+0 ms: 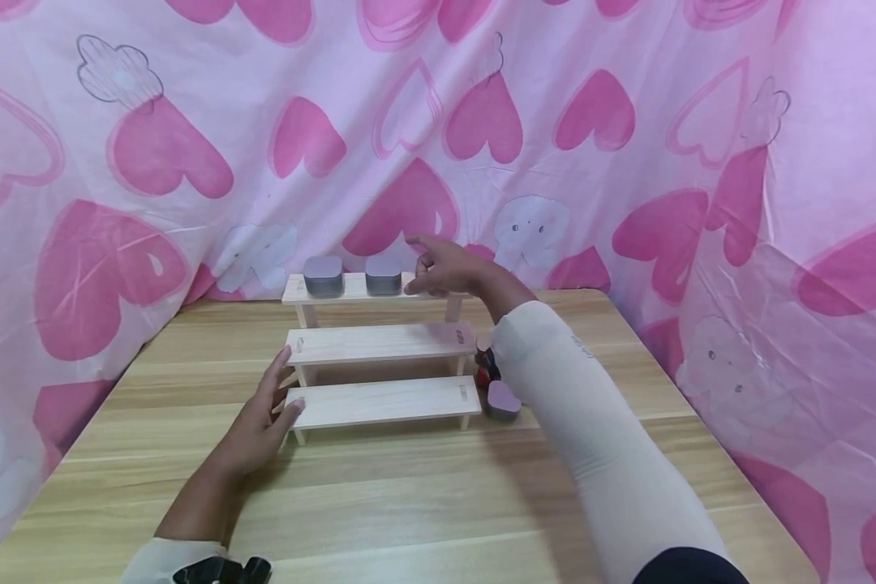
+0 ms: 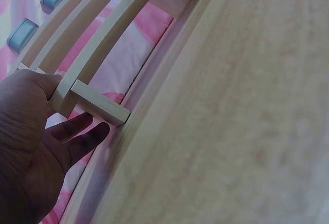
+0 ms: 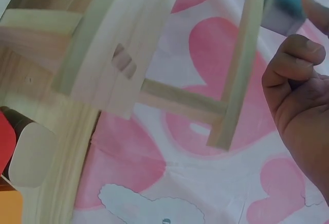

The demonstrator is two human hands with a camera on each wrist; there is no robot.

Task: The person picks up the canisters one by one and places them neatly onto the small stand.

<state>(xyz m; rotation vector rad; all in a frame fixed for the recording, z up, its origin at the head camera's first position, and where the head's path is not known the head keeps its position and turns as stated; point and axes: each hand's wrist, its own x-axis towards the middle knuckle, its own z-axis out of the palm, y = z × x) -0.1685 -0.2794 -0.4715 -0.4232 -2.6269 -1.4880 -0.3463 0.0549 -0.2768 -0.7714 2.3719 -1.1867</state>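
A three-tier wooden display stand point(image 1: 383, 403) stands on the table. Two small grey rounded boxes, a left box point(image 1: 324, 277) and a right box point(image 1: 383, 276), sit on its top tier. My right hand point(image 1: 448, 268) is just right of the right box, index finger extended, thumb apart and the other fingers curled; nothing shows in its grasp. In the right wrist view its fingertip is right at that box's side point(image 3: 285, 5). My left hand point(image 1: 259, 426) rests against the stand's left end, thumb at the bottom tier and forefinger at the middle one. Two of its fingers extend loosely below the board point(image 2: 85, 131).
Right of the stand, partly behind my right sleeve point(image 1: 591, 422), are another rounded box point(image 1: 503, 401) and a red and black item point(image 1: 486, 365). An orange item point(image 3: 11, 206) shows in the right wrist view. A pink heart-patterned curtain point(image 1: 307, 146) hangs behind the wooden table point(image 1: 394, 503).
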